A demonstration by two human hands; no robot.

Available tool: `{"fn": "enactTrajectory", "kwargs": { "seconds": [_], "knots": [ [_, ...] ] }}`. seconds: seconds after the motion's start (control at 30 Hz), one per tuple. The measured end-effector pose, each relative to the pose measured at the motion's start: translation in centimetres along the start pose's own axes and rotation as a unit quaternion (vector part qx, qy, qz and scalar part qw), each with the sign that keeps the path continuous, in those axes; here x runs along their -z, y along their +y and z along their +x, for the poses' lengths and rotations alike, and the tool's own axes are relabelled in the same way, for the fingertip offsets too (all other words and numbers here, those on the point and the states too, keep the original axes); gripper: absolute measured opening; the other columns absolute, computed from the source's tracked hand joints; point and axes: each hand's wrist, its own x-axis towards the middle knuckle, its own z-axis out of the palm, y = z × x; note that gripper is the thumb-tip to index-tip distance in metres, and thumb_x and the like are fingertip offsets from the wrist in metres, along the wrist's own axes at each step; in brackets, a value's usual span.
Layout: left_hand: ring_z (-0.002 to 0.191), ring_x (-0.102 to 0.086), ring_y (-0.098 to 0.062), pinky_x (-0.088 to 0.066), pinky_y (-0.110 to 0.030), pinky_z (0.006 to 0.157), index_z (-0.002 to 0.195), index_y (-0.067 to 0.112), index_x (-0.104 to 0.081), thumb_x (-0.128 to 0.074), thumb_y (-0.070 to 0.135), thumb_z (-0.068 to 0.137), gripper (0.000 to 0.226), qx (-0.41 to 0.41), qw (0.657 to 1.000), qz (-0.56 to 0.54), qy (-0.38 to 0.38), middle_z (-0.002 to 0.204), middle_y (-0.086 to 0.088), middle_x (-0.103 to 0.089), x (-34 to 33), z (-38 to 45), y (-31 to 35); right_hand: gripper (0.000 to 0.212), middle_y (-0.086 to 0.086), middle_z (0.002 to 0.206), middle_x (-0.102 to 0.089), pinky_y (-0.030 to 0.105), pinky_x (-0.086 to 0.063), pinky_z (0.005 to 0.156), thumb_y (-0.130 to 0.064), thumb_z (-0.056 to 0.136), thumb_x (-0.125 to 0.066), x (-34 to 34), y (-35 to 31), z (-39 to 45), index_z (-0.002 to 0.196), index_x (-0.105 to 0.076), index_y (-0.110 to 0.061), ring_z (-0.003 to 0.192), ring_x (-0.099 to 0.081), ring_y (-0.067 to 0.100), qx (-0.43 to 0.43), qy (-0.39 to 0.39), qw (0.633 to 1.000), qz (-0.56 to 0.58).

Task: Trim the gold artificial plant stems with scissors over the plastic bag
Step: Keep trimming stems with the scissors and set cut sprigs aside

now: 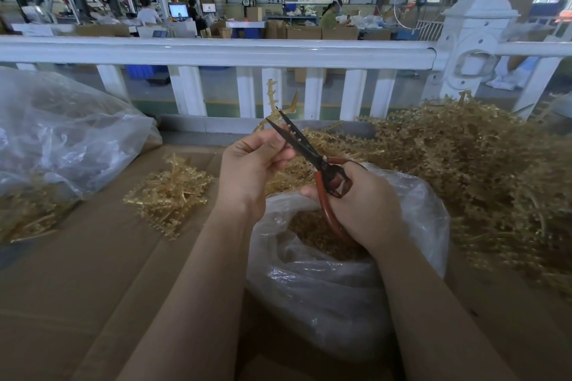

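Two hands at mid-frame, as I log them. My left hand (250, 164) pinches a gold stem (272, 99) that rises toward the white railing (216, 51). My right hand (362, 204) curls around the red handles of the scissors (309, 151); their dark blades stand apart, tips at the stem. Directly below sits an open plastic bag (325, 288) holding gold trimmings. One large heap of gold stems (479, 164) fills the right of the frame; one small pile (168, 192) lies left of centre on the cardboard (77, 288); one further clear bag (55, 133) occupies the left.
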Motion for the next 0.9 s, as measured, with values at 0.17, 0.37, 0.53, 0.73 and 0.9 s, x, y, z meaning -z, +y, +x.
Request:
{"fn": "enactTrajectory", "kwargs": {
  "seconds": [0.17,0.37,0.53,0.73,0.9],
  "knots": [
    [0.064,-0.061,-0.009,-0.051,-0.018,0.064,0.095,0.009,-0.074,-0.062,0.008,0.094,0.012,-0.007,1.0,0.004,0.0,0.07,0.0,-0.07,0.03,0.04,-0.08,0.08,-0.013,0.076,-0.066,0.03,-0.054,0.067,-0.094,0.058,-0.047,0.01,-0.14,0.04,0.086,-0.066,-0.023,0.073,-0.061,0.003,0.001,0.0,1.0,-0.006],
    [0.068,-0.064,-0.01,-0.051,-0.019,0.064,0.097,0.01,-0.075,-0.069,0.019,0.083,0.017,0.019,1.0,0.006,-0.01,0.073,-0.002,-0.072,0.06,0.15,-0.29,0.074,-0.016,0.081,-0.066,0.03,-0.054,0.069,-0.093,0.06,-0.048,0.18,-0.18,0.05,0.092,-0.065,-0.028,0.079,-0.063,0.006,0.005,0.003,1.0,-0.016],
    [0.071,-0.068,-0.01,-0.051,-0.017,0.064,0.095,0.011,-0.075,-0.071,0.024,0.076,0.023,0.042,0.999,0.005,-0.029,0.079,-0.003,-0.075,0.02,0.16,-0.51,0.067,-0.021,0.079,-0.061,0.027,-0.047,0.066,-0.094,0.061,-0.045,0.34,-0.22,-0.01,0.086,-0.057,-0.034,0.079,-0.06,0.006,0.018,0.022,0.999,-0.024],
    [0.069,-0.067,-0.01,-0.051,-0.018,0.063,0.089,0.013,-0.075,-0.071,0.023,0.076,0.017,0.041,0.999,0.006,-0.032,0.076,-0.002,-0.074,0.02,0.11,-0.5,0.072,-0.015,0.077,-0.064,0.03,-0.052,0.066,-0.092,0.062,-0.046,0.24,-0.01,0.0,0.082,-0.06,-0.025,0.075,-0.061,0.009,0.023,0.025,0.999,-0.028],
    [0.069,-0.066,-0.011,-0.049,-0.018,0.062,0.09,0.013,-0.075,-0.072,0.025,0.077,0.018,0.038,0.999,0.007,-0.025,0.078,-0.002,-0.073,-0.06,0.11,-0.47,0.073,-0.013,0.078,-0.067,0.031,-0.055,0.069,-0.091,0.061,-0.05,0.06,0.16,0.03,0.084,-0.064,-0.023,0.075,-0.063,0.007,0.009,0.015,1.0,-0.012]
  ]
}}
